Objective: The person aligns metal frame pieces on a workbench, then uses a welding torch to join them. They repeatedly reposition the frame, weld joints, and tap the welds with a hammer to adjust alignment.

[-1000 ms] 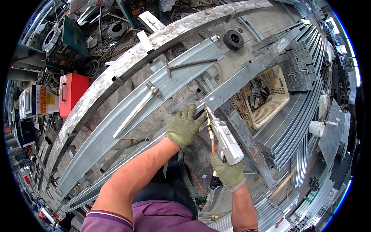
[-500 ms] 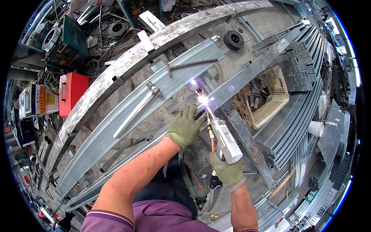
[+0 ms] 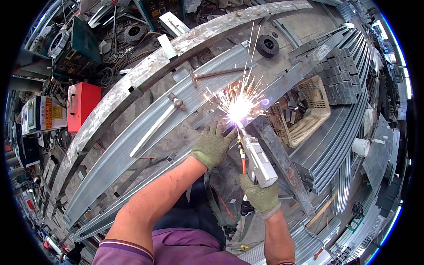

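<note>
My right hand [image 3: 261, 194], in a green knit glove, is closed around the grip of a silver handheld welding gun [image 3: 259, 160]. The gun's thin nozzle points up and left, and a white glare [image 3: 237, 114] with flying sparks burns at its tip. That glare hides the spot being heated, at the near end of a grey metal bar [image 3: 289, 84]. Just left of the nozzle, my gloved left hand [image 3: 212, 145] lies with its fingers stretched out and spread over metal close to the glare. An orange hose [image 3: 243, 164] runs along the gun.
A hammer [image 3: 176, 102] lies on a long metal channel [image 3: 110, 165] to the left. A curved steel beam [image 3: 128, 86] arches behind. Right of the gun stand a beige plastic crate [image 3: 309, 128] of metal pieces and stacked profiles [image 3: 327, 150]. A red box [image 3: 84, 106] stands at far left.
The glare at the nozzle tip has grown much larger, and long sparks now shoot upward and outward. Both hands and the welding gun stay almost in place.
</note>
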Demonstrator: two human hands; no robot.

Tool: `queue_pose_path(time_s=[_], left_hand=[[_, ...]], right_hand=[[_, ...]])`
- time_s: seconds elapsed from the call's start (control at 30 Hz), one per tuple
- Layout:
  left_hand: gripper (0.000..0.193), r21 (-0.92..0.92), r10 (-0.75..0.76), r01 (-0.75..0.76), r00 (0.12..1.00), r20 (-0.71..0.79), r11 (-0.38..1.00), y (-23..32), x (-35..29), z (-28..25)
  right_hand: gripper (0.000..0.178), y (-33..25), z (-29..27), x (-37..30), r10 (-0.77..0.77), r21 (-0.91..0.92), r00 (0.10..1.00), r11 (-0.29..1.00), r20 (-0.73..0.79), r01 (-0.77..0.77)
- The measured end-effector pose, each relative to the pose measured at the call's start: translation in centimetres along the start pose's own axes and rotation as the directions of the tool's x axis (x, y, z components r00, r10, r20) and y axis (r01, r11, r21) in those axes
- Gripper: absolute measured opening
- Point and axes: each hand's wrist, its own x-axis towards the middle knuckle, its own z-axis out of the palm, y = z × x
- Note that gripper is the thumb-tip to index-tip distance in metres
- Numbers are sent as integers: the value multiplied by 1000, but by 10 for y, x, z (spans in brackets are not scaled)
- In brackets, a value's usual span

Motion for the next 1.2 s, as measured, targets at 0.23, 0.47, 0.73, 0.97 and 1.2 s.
queue_pose_path(time_s=[0.23,0.47,0.73,0.97,1.2], left_hand=[[61,40,16,-18,999,46,999,1,0,-6],[58,26,14,-14,1000,-19,1000,-1,0,2],[58,23,18,-17,999,-28,1000,-3,2,9],[59,-20,-5,6,999,49,1000,-2,1,3],[55,-27,-4,5,999,36,1000,-4,0,3]], right_hand=[[17,-7,-1,0,77,78,997,994,3,-77],[16,-7,-2,-2,36,45,999,998,-16,-35],[17,-10,-3,-3,41,42,999,998,-7,-41],[16,1,-1,-5,-34,26,999,999,-25,34],[16,-6,-2,-7,83,134,997,988,2,-83]])
